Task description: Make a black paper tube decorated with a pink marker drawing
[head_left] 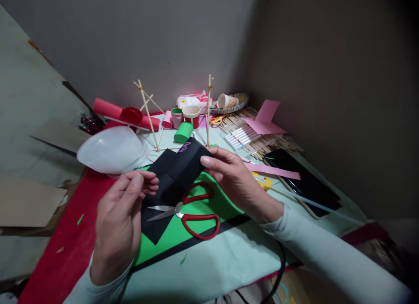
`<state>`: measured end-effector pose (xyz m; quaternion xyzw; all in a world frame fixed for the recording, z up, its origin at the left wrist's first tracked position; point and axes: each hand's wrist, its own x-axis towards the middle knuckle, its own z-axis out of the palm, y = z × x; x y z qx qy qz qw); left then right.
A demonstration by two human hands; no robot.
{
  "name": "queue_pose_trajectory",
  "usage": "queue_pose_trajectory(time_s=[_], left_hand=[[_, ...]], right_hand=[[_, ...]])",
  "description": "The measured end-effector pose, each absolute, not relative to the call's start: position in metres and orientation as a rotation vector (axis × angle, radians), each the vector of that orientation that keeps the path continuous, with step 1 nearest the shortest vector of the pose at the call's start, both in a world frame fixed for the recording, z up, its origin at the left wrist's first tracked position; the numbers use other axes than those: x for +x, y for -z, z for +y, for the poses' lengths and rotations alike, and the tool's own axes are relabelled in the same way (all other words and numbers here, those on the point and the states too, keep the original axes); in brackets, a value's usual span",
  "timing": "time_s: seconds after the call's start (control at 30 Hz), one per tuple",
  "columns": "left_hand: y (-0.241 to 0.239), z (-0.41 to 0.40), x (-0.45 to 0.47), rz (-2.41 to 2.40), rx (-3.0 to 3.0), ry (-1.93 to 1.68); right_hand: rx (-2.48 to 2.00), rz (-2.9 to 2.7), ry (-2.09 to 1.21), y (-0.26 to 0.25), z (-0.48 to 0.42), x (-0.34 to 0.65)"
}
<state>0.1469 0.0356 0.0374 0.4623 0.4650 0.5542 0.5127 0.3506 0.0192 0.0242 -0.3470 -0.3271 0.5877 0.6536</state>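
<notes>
My left hand [119,221] pinches the near left edge of a black paper sheet [176,171] between thumb and fingers. At the sheet's far right edge, my right hand [235,182] grips it with fingers closed over the top. The black sheet is lifted slightly above the table and has a small purple mark near its far corner. Under and just in front of it, red-handled scissors [193,210] lie shut on a green paper sheet [173,234].
A red paper sheet [65,247] covers the table's left. A clear plastic piece [113,149] lies beyond my left hand. Wooden stick frames [149,116], paper cups [191,114], a green roll [183,131], markers [240,136], pink paper [266,116] and a black tablet [304,179] crowd the back and right.
</notes>
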Motion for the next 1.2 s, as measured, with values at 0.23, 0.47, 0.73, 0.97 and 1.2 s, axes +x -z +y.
queue_pose_trajectory(time_s=[0.23, 0.47, 0.73, 0.97, 1.2], left_hand=[[-0.038, 0.023, 0.152, 1.048, 1.168, -1.224], [-0.029, 0.02, 0.151, 0.925, 1.267, -1.27], [-0.021, 0.011, 0.149, 0.979, 1.985, -1.397], [-0.02, 0.015, 0.15, 0.968, 2.298, -1.514], [-0.026, 0.01, 0.153, 1.113, 2.364, -1.584]], right_hand=[[-0.681, -0.527, -1.44, -0.03, 0.016, 0.348], [-0.701, -0.451, -1.508, -0.031, 0.01, 0.345], [-0.594, -0.455, -1.595, -0.03, 0.006, 0.343], [-0.588, -0.434, -1.602, -0.032, 0.001, 0.34], [-0.685, -0.459, -1.553, -0.037, -0.003, 0.334]])
